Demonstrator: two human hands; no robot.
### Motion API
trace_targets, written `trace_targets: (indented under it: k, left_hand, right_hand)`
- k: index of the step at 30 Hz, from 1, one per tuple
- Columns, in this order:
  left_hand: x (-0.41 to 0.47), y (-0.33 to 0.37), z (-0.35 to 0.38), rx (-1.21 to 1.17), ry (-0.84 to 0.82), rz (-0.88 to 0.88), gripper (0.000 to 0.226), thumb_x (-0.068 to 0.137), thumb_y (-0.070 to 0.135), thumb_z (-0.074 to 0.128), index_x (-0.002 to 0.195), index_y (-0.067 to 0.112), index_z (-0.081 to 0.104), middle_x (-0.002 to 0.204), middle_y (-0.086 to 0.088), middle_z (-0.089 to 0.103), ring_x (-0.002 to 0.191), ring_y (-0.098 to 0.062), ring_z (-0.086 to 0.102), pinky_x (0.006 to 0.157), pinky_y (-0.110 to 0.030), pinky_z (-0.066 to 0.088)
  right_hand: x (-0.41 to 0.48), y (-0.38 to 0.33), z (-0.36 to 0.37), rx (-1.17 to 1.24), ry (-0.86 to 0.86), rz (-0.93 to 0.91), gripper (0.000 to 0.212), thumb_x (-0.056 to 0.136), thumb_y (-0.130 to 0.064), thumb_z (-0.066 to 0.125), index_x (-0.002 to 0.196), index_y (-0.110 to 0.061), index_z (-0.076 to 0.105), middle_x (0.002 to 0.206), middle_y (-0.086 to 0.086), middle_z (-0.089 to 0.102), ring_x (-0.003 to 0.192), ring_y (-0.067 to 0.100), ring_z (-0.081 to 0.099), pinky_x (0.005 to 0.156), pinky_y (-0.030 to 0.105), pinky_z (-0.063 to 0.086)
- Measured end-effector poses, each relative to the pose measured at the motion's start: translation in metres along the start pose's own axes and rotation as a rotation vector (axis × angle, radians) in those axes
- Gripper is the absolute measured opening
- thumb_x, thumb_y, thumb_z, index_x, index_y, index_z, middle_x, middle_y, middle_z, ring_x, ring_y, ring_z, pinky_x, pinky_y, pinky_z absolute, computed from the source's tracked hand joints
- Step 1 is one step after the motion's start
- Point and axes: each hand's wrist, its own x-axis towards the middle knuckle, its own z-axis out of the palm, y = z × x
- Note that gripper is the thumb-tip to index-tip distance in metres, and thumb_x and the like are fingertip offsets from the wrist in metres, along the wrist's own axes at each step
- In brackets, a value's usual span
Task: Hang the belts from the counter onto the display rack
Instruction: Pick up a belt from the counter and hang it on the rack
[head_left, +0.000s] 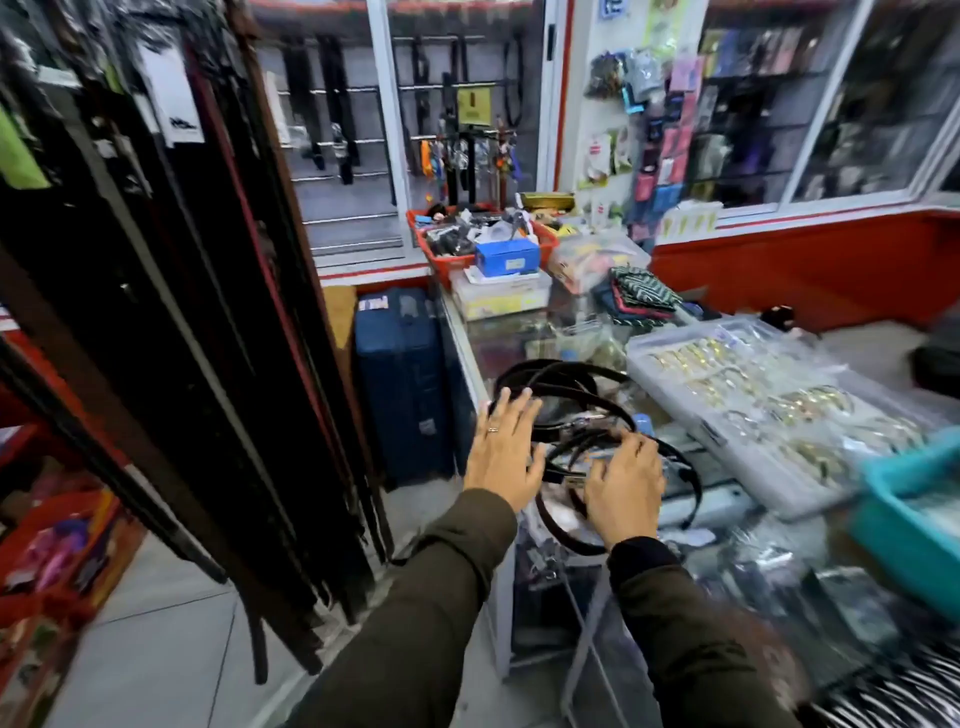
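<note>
A loose pile of coiled dark belts (571, 395) lies on the glass counter (467, 343) near its left corner. My left hand (504, 452) hovers over the pile's left edge with fingers spread, a ring on one finger. My right hand (626, 480) rests on the near part of the pile, fingers curled down among the buckles; whether it grips one is unclear. The display rack (171, 291) stands at the left, filled with many long black and brown belts hanging down to near the floor.
A clear tray of gold rings (753, 410) sits right of the belts, a teal bin (914, 499) further right. Red baskets (447, 254), a blue box (506, 257) and folded cloth (644, 301) crowd the counter's far end. A blue suitcase (402, 384) stands between rack and counter.
</note>
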Motion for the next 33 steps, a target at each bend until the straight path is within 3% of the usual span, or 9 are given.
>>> trace_targets:
  k: [3,7,10,13,15,18,22,29,33]
  left_hand:
    - [0.007,0.018,0.014,-0.017,-0.215,0.052,0.053,0.105,0.034,0.037,0.154,0.015,0.032,0.160,-0.005,0.038,0.151,-0.026,0.027,0.129,-0.042,0.003]
    - [0.012,0.045,0.022,0.055,-0.428,0.113,0.044,0.104,0.034,0.040,0.141,0.013,0.052,0.136,-0.013,0.062,0.130,-0.031,0.052,0.121,-0.041,0.024]
    - [0.017,0.057,0.021,0.113,-0.461,0.130,0.032,0.102,0.024,0.046,0.128,0.012,0.060,0.121,-0.016,0.069,0.117,-0.035,0.059,0.102,-0.040,0.040]
    - [0.022,0.062,0.019,0.047,-0.413,0.090,0.032,0.102,0.019,0.045,0.127,0.012,0.063,0.118,-0.018,0.070,0.115,-0.037,0.061,0.096,-0.042,0.046]
    - [0.022,0.061,0.015,-0.036,-0.347,0.071,0.034,0.103,0.023,0.045,0.130,0.016,0.064,0.121,-0.015,0.070,0.116,-0.037,0.061,0.096,-0.043,0.049]
    - [0.023,0.056,0.005,-0.210,-0.212,0.028,0.034,0.101,0.027,0.050,0.130,0.021,0.066,0.123,-0.009,0.072,0.117,-0.032,0.063,0.097,-0.040,0.052]
    - [0.028,0.050,-0.020,-0.459,-0.071,-0.044,0.034,0.100,0.028,0.054,0.131,0.019,0.066,0.125,-0.010,0.072,0.118,-0.031,0.064,0.098,-0.042,0.053]
    - [0.029,0.017,-0.083,-0.649,0.260,-0.121,0.033,0.098,0.017,0.059,0.130,0.010,0.066,0.128,-0.011,0.070,0.120,-0.026,0.063,0.106,-0.037,0.050]
    - [0.018,-0.013,-0.120,-0.635,0.428,-0.092,0.034,0.098,0.008,0.059,0.131,0.006,0.065,0.120,-0.011,0.061,0.108,-0.013,0.056,0.102,-0.016,0.045]
  right_hand:
    - [0.010,0.021,-0.007,-0.147,-0.112,0.189,0.044,0.089,-0.025,0.054,0.124,0.003,0.053,0.131,0.023,0.054,0.124,0.040,0.053,0.101,0.046,0.041]
    - [0.019,0.040,-0.015,-0.182,-0.473,0.353,0.043,0.094,-0.035,0.044,0.120,-0.007,0.063,0.131,0.016,0.062,0.120,0.033,0.058,0.086,0.035,0.036]
    - [0.026,0.042,-0.014,-0.084,-0.543,0.401,0.043,0.097,-0.037,0.044,0.122,-0.008,0.063,0.134,0.016,0.062,0.124,0.033,0.056,0.097,0.039,0.038]
    - [0.034,0.046,-0.007,0.217,-0.492,0.459,0.041,0.098,-0.031,0.048,0.115,0.002,0.067,0.127,0.023,0.066,0.118,0.039,0.060,0.103,0.044,0.046]
    - [0.038,0.049,-0.003,0.528,-0.410,0.545,0.033,0.098,-0.021,0.053,0.106,0.007,0.069,0.117,0.027,0.070,0.111,0.041,0.066,0.087,0.044,0.053]
    - [0.036,0.042,-0.008,1.054,-0.354,0.639,0.031,0.098,-0.008,0.055,0.123,0.010,0.058,0.116,0.029,0.069,0.106,0.037,0.071,0.072,0.030,0.056]
    - [0.038,0.015,-0.025,1.423,-0.295,0.522,0.043,0.094,0.000,0.060,0.135,0.006,0.050,0.112,0.023,0.070,0.075,0.013,0.077,0.068,0.021,0.062]
    - [0.054,-0.073,-0.056,1.435,-0.291,0.117,0.031,0.087,-0.003,0.071,0.117,-0.007,0.063,0.090,0.003,0.079,0.081,0.013,0.078,0.066,0.022,0.060]
    - [0.058,-0.125,-0.057,1.345,-0.371,-0.083,0.025,0.088,-0.002,0.070,0.112,0.000,0.066,0.088,0.007,0.075,0.071,0.006,0.074,0.064,0.019,0.059]
